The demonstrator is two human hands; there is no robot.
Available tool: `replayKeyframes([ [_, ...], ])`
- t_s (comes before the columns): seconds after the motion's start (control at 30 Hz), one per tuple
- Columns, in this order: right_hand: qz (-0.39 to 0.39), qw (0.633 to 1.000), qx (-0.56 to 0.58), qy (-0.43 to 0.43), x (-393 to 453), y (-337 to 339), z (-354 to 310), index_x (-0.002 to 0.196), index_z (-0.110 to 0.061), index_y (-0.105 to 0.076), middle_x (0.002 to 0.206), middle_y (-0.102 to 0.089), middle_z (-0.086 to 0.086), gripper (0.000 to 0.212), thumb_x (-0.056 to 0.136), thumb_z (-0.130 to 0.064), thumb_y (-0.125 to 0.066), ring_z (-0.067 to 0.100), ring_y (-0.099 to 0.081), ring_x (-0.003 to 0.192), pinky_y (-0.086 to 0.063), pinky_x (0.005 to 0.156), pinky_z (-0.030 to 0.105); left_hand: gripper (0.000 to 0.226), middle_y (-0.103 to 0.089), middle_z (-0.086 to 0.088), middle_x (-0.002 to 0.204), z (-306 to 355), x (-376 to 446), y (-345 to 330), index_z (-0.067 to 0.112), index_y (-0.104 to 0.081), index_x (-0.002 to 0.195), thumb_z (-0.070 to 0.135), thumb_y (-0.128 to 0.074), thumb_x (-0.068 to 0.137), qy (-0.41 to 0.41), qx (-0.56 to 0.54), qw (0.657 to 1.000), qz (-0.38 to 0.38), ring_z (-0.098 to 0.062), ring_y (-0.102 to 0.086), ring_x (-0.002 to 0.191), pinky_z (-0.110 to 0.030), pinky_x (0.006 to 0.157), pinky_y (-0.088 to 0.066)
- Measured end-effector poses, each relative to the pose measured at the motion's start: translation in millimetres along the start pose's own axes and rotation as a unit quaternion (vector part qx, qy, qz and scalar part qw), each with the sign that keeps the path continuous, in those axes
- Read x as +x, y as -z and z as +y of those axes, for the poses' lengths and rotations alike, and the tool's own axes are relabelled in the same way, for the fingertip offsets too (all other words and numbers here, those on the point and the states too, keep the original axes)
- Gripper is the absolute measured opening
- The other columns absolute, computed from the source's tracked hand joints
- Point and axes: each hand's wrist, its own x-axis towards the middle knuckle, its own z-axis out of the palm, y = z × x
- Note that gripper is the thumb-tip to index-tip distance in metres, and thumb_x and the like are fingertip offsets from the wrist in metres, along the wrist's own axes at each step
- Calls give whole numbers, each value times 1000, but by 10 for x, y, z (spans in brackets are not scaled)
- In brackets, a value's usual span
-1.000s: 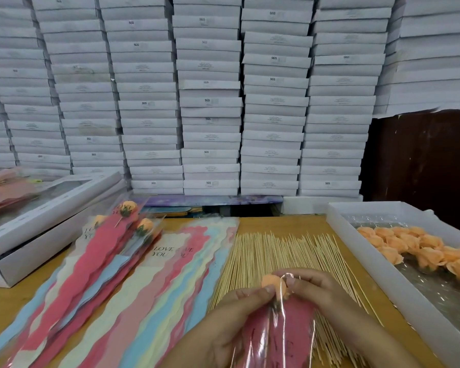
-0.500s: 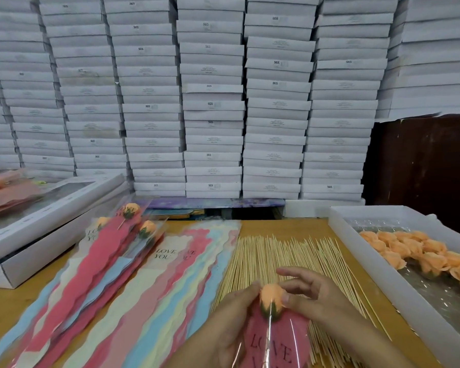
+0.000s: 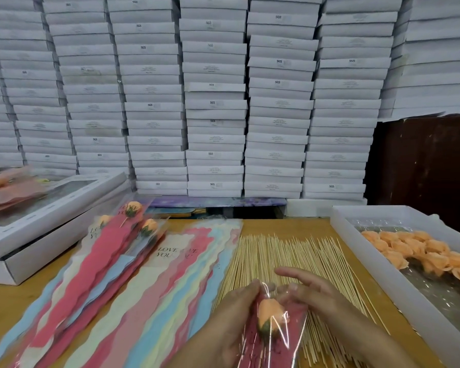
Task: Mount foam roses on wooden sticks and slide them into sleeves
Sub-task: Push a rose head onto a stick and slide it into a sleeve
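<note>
Stacked boxes (image 3: 213,128): "SGS" | spare sleeves (image 3: 170,261): "LOVE YOU" | left hand (image 3: 234,314), right hand (image 3: 311,296): pinching sleeve (image 3: 274,333)

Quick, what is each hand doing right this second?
Left hand: grips the clear sleeve with the foam rose inside.
Right hand: pinches the sleeve's top edge, other fingers straight.
</note>
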Motion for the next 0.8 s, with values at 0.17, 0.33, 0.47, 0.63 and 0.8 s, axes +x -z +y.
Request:
replayKeyframes([
  [0.17,-55,998,-21,-28,-5,-21,16,127,-54,-57,112,-75,-1,62,70,-79,-63,10,-63,118,-23,117,55,36,-77,-16,97,-34,23,22,6,-75,105,32,-50,104,-14,5,1000,-13,-24,-76,80,-27,64,-56],
  [0.33,-21,1000,1,-6,-22,-50,-11,129,-53,-56,127,-69,-1,68,66,-77,-68,16,-60,124,-32,115,53,36,-77,-14,103,-33,16,20,12,-73,112,36,-47,105,-21,-7,1000,-9,-25,-76,92,-33,78,-56],
  [0.47,77,994,70,31,2,-70,-47,127,-55,-53,127,-66,-17,72,59,-60,-79,10,-66,112,-55,91,33,36,-75,-14,111,-18,25,28,20,-74,115,43,-49,103,-27,-51,998,14,-32,-73,102,-45,91,-57],
  [0.63,69,991,114,-19,-31,-105,-65,132,-46,-51,129,-64,-8,96,46,-54,-92,14,-71,104,-56,89,36,37,-76,-7,113,-6,52,63,32,-75,112,52,-47,100,-55,-78,995,28,-27,-74,101,-41,82,-60],
  [0.8,-2,989,121,-87,-54,-217,-49,141,-31,-46,122,-70,12,103,51,-34,-98,30,-71,106,-54,95,47,40,-75,-11,114,18,68,65,24,-67,125,48,-41,104,-96,-104,990,23,-35,-72,105,-51,93,-56],
])
